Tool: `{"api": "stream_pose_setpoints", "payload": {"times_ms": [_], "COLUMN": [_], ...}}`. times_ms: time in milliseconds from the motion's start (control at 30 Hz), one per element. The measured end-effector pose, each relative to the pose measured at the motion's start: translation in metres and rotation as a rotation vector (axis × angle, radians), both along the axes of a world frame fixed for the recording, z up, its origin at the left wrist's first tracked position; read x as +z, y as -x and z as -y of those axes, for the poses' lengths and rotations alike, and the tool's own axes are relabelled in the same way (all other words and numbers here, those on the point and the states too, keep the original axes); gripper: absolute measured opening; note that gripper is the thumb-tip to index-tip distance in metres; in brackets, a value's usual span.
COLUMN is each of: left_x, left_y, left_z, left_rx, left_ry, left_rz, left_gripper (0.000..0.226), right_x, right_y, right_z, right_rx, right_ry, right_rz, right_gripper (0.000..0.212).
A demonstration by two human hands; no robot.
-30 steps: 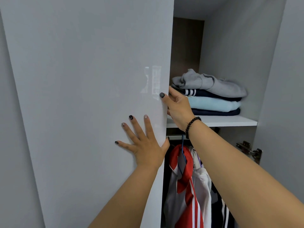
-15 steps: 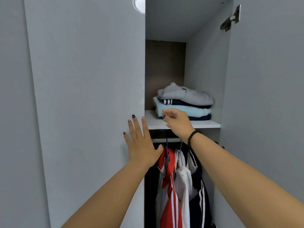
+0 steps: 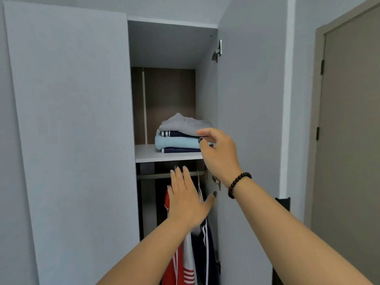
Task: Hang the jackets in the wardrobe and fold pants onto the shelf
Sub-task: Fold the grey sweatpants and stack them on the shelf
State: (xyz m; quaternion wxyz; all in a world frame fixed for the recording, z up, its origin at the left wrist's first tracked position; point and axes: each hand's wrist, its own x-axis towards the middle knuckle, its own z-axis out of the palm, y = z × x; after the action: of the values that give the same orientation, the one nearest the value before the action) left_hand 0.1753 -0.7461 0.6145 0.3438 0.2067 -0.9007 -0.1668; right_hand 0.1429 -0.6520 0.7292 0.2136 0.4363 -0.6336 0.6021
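Both hands empty — left (image 3: 186, 202) flat, right (image 3: 218, 153) loosely curled; best to push both doors (image 3: 72, 140) shut evenly.

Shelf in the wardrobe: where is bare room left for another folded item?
The shelf is bare left of the folded stack, up to the left door, and above the stack. The stack's right is hidden by the right hand. Below, jackets crowd the rail.

Four folded pants (image 3: 179, 134) sit stacked on the wardrobe shelf (image 3: 148, 154), jackets (image 3: 192, 254) hanging below it. Just under the shelf, the left hand (image 3: 188, 199) spreads flat; the right hand (image 3: 219, 154) hovers loosely curled before the shelf's right end.
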Motion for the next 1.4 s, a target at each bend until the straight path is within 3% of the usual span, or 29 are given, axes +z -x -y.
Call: {"api": "stream_pose_setpoints", "payload": {"times_ms": [167,267,333,433,533,667,833,933,1200,1300,1400], "left_x": [-0.034,-0.06,-0.065,-0.063,-0.058,-0.067,-0.08,-0.083,-0.096,-0.104,-0.112], "left_y": [0.016,0.034,0.039,0.045,0.05,0.053,0.056,0.057,0.044,0.037,0.027], "left_z": [-0.08,-0.112,-0.13,-0.152,-0.169,-0.171,-0.169,-0.172,-0.152,-0.134,-0.115], "left_rx": [-0.248,-0.278,-0.282,-0.296,-0.345,-0.314,-0.286,-0.267,-0.298,-0.299,-0.3], "left_ry": [-0.127,-0.138,-0.089,-0.243,-0.167,-0.142,-0.155,-0.094,-0.066,-0.089,-0.087], "left_rz": [-0.087,0.047,0.106,0.023,-0.048,0.015,0.033,0.038,-0.056,-0.081,-0.11], "left_gripper": [0.112,0.124,0.11,0.122,0.107,0.112,0.1,0.097,0.106,0.106,0.099], "right_x": [-0.017,-0.031,-0.038,-0.044,-0.044,-0.046,-0.055,-0.061,-0.067,-0.07,-0.072], "right_y": [-0.014,-0.008,-0.002,0.012,0.03,0.053,0.079,0.084,0.082,0.085,0.087], "right_z": [-0.057,-0.076,-0.09,-0.11,-0.128,-0.143,-0.147,-0.141,-0.118,-0.103,-0.085], "right_rx": [-0.016,-0.075,-0.124,-0.234,-0.356,-0.466,-0.269,-0.115,-0.138,-0.174,-0.09], "right_ry": [0.049,0.066,0.089,0.127,0.162,0.152,-0.029,-0.034,0.084,0.043,-0.044], "right_rz": [-0.165,-0.282,-0.323,-0.38,-0.431,-0.462,-0.203,-0.049,-0.192,-0.314,-0.29], "right_gripper": [0.026,0.025,0.026,0.03,0.034,0.042,0.063,0.059,0.057,0.059,0.066]}}
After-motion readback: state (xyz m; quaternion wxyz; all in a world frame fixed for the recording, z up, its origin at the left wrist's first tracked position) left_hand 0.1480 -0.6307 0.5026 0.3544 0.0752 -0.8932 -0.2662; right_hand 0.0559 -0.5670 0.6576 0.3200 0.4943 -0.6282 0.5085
